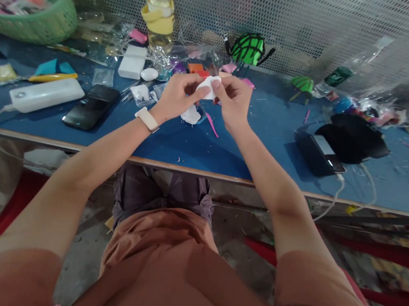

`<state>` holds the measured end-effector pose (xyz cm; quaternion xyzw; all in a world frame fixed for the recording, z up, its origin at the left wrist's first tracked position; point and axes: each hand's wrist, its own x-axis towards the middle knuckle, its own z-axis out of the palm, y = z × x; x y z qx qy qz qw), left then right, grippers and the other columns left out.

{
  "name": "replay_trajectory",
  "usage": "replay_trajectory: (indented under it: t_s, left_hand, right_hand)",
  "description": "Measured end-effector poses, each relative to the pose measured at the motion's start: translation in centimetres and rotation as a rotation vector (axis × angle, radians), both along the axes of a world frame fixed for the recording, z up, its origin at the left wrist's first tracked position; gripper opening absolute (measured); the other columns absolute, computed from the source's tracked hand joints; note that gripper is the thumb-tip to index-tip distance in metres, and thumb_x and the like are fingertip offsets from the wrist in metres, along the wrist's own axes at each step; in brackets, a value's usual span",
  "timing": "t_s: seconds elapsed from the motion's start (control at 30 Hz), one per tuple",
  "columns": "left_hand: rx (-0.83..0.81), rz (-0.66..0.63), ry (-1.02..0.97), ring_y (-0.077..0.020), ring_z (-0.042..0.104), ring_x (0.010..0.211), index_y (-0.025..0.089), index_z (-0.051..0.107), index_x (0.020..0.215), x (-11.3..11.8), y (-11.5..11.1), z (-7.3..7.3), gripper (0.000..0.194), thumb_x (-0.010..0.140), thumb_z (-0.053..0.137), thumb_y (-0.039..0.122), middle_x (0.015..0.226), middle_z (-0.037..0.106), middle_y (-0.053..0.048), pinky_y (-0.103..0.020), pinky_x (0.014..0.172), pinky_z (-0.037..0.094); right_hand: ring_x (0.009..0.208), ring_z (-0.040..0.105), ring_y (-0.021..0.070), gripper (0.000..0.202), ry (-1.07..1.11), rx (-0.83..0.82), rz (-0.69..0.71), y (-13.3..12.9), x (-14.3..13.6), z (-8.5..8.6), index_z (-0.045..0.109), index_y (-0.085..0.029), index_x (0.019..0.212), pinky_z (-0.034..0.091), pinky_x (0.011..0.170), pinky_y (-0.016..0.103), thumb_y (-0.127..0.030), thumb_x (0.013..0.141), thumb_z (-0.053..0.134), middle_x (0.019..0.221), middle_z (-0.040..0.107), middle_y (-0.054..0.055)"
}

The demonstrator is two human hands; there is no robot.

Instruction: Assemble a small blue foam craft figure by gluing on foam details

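Both hands meet over the blue table, pinching one soft white lump (209, 87) that looks like modelling clay. My left hand (178, 94) has thumb and fingers closed on its left side. My right hand (235, 101) grips its right side, thumb pressed against it. Below them on the table lies another white lump (191, 114) on a wrapper. Beside that rests a thin pink tool (212, 125). Red and orange pieces (199, 70) show just behind the fingers. The underside of the held lump is hidden by the fingers.
A green basket (50, 20) stands back left, near a yellow bottle (159, 20). A phone (91, 106) and white power bank (46, 95) lie left. Green shell-like figures (248, 49) and a clear bottle (352, 68) stand behind. A black device (322, 155) with cable sits right.
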<state>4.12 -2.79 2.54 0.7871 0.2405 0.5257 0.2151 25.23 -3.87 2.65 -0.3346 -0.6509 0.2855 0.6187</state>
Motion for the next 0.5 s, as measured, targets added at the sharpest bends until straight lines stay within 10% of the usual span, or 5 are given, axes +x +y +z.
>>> replay_trajectory:
  t_s: [0.5]
  left_hand:
    - [-0.033, -0.074, -0.015, -0.0256, 0.085, 0.086, 0.022, 0.08, 0.122, -0.08, 0.33, -0.14, 0.067, 0.108, 0.074, 0.087, 0.095, 0.079, -0.009, -0.045, 0.082, 0.077]
  right_hand:
    - [0.085, 0.077, 0.02, 0.082, -0.018, -0.006, 0.038, -0.07, -0.17, -0.72, 0.072, -0.031, 0.118, 0.069, 0.073, 0.037, -0.105, 0.085, 0.082, 0.091, 0.075, -0.001]
